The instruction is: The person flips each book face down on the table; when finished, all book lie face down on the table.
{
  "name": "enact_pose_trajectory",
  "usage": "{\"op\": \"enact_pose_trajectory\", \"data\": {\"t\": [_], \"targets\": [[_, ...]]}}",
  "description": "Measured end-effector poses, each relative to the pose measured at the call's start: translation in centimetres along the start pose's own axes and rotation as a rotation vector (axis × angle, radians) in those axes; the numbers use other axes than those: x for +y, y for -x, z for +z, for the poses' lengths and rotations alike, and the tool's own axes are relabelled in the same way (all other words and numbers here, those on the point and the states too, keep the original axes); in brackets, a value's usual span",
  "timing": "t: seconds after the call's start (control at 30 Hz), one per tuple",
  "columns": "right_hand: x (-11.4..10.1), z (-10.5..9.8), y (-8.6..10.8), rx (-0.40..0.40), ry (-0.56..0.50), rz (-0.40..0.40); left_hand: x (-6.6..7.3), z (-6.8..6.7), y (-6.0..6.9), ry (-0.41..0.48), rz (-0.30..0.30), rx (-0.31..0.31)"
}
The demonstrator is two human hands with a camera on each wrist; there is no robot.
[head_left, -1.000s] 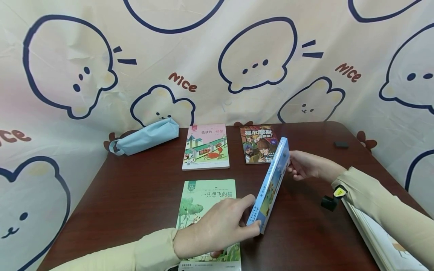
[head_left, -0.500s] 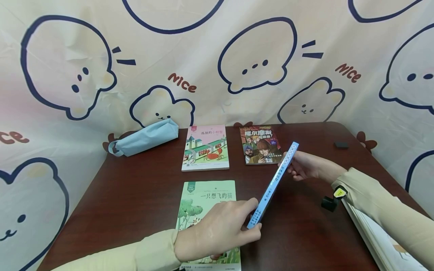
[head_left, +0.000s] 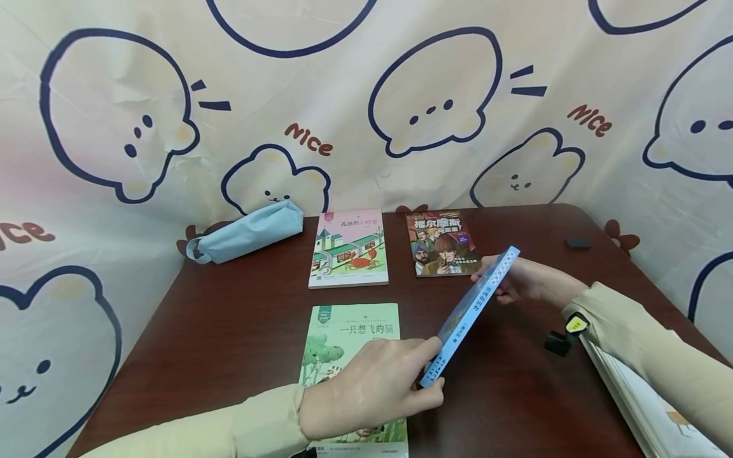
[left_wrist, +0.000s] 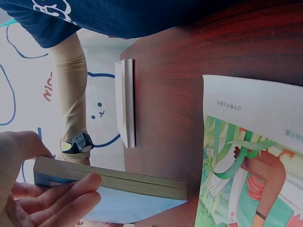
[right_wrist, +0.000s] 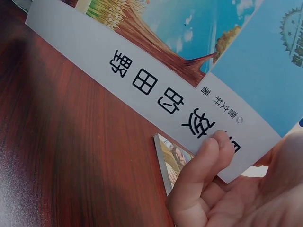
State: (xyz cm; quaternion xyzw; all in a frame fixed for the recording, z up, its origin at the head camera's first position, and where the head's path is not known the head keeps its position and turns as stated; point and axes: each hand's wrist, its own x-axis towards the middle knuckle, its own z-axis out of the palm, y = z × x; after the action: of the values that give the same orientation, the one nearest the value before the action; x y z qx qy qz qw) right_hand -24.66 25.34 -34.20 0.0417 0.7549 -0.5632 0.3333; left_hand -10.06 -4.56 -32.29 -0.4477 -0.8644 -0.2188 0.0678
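A blue book (head_left: 472, 315) is held on edge above the table, its spine toward the head camera and its far end leaning right. My left hand (head_left: 372, 388) grips the near end between thumb and fingers. At the far end my right hand (head_left: 529, 280) holds a corner, partly hidden behind the book. In the left wrist view the page edges of the blue book (left_wrist: 118, 179) show between the fingers. The right wrist view shows its illustrated cover (right_wrist: 170, 28) and a white strip with large characters. Under my left hand lies a green book (head_left: 326, 327), partly covered.
On the dark wooden table (head_left: 240, 331) a pink book (head_left: 348, 248) and a comic-style book (head_left: 441, 245) lie at the back. A light blue pouch (head_left: 252, 230) is at back left. A small black block (head_left: 577, 244) and a thick white stack (head_left: 647, 394) are on the right.
The blue book has turned between my hands. Its far end has swung right and slightly toward me, so the spine now faces up at the head camera. Both hands stay nearly in place.
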Motion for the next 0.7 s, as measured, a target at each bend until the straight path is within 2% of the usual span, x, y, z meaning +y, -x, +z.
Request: {"op": "enact_pose_trajectory", "data": {"t": [0.27,0.47,0.7], "targets": [[-0.11,-0.19,0.04,-0.015,-0.053,0.001,0.18,0.02,-0.13,-0.057,0.012,-0.015],[-0.23,-0.06,0.22,-0.022,-0.034,0.03,0.21,0.05,-0.11,-0.078,0.015,-0.039],[-0.46,0.14,0.58,-0.045,-0.039,0.028,0.17,0.29,-0.07,-0.133,0.058,-0.038]]}}
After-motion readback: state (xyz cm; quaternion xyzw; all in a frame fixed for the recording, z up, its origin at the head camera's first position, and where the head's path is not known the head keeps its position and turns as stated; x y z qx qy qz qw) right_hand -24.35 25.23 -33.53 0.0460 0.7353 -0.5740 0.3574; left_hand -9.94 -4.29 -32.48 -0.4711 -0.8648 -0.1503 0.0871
